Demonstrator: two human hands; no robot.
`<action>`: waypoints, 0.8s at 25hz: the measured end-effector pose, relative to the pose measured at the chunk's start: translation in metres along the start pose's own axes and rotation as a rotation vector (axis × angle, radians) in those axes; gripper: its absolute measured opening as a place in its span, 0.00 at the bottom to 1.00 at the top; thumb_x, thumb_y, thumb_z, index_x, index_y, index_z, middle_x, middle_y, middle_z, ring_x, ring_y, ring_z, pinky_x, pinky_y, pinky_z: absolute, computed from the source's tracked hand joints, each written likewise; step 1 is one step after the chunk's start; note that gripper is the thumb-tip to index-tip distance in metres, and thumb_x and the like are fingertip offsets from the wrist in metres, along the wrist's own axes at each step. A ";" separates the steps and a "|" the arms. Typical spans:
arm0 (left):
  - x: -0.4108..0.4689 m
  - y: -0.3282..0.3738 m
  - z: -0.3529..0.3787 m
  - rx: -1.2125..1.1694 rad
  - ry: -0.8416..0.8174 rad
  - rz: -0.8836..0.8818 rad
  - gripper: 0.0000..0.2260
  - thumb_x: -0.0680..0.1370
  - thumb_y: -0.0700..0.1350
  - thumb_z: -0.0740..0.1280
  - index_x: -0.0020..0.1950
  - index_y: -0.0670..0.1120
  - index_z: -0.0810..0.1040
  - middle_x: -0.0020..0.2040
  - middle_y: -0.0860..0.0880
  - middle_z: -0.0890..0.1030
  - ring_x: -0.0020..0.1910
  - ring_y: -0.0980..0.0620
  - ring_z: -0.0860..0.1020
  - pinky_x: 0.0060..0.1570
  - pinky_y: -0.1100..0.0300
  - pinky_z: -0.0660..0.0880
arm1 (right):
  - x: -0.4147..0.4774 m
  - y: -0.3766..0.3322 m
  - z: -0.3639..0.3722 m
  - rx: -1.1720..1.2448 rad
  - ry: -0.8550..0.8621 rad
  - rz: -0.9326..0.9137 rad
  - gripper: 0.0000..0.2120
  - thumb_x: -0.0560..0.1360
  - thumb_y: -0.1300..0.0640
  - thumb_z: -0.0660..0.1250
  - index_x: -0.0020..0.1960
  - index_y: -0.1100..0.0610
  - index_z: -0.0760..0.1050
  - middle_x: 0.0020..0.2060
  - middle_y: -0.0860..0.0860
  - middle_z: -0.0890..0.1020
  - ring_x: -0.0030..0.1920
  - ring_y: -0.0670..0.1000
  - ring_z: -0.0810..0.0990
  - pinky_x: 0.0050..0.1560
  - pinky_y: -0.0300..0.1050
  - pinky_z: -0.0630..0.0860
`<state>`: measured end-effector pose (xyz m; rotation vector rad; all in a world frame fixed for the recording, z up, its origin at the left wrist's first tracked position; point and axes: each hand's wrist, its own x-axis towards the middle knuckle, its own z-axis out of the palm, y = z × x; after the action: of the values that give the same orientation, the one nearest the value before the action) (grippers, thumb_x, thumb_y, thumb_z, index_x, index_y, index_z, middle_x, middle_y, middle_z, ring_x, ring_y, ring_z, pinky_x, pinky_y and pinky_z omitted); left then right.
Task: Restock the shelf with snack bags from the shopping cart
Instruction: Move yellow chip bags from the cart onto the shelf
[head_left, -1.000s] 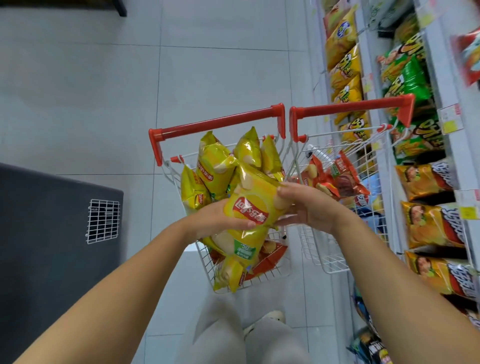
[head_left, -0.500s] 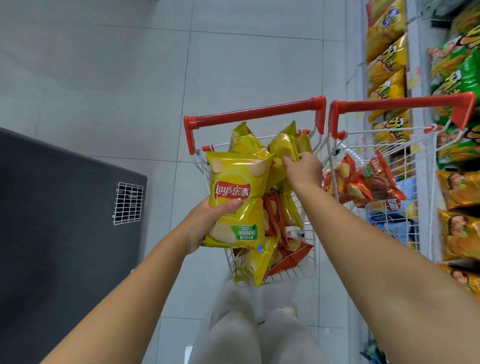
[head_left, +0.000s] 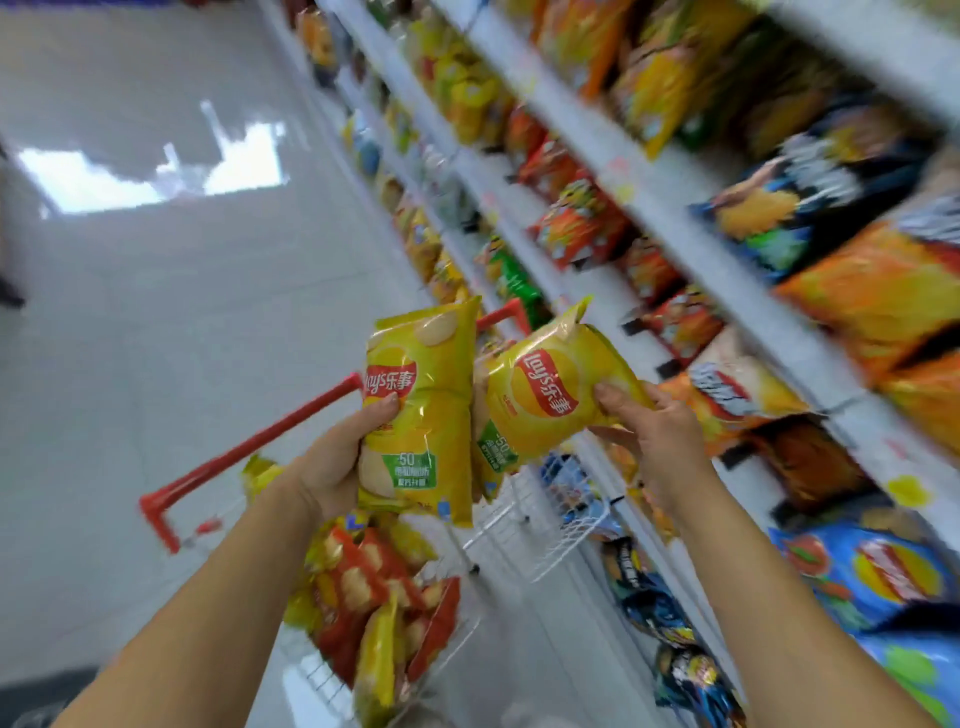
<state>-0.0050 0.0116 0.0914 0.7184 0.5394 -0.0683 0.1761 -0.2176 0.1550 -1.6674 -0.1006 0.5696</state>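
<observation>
Raised, left hand (head_left: 332, 467) grips left bag (head_left: 423, 415), right hand (head_left: 657, 434) seemingly right bag (head_left: 540, 400).

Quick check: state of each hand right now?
Left hand: grips an upright yellow chip bag.
Right hand: grips a second, tilted yellow chip bag.

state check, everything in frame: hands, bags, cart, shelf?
left hand: grips one bag, thumb across its front
left Lay's bag: upright, looks sealed, held above the cart
right hand: grips the other bag at one end
right Lay's bag: tilted, logo upside down, looks sealed
shopping cart: holds red and yellow snack bags
shelf: stocked, blurred
</observation>
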 end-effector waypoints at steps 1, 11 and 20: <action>0.009 0.010 0.031 0.019 -0.074 -0.009 0.34 0.44 0.54 0.86 0.47 0.43 0.87 0.48 0.38 0.85 0.42 0.40 0.85 0.38 0.46 0.82 | -0.012 -0.016 -0.026 0.056 0.068 -0.024 0.10 0.68 0.58 0.74 0.49 0.55 0.81 0.46 0.53 0.86 0.44 0.53 0.84 0.36 0.41 0.81; 0.042 -0.029 0.343 0.335 -0.622 -0.116 0.34 0.39 0.53 0.86 0.42 0.44 0.88 0.43 0.41 0.86 0.39 0.44 0.86 0.34 0.50 0.82 | -0.126 -0.096 -0.222 0.328 0.528 -0.406 0.13 0.71 0.51 0.71 0.54 0.53 0.78 0.47 0.48 0.85 0.47 0.47 0.83 0.49 0.47 0.79; 0.002 -0.122 0.560 0.408 -0.906 0.011 0.31 0.43 0.55 0.86 0.42 0.45 0.88 0.44 0.43 0.87 0.41 0.47 0.86 0.38 0.52 0.83 | -0.234 -0.152 -0.430 0.115 0.891 -0.558 0.40 0.54 0.39 0.81 0.62 0.49 0.74 0.52 0.48 0.84 0.50 0.50 0.84 0.55 0.56 0.80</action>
<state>0.2169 -0.4404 0.3650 0.9911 -0.3604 -0.4787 0.1911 -0.6676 0.4005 -1.5517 0.1156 -0.5886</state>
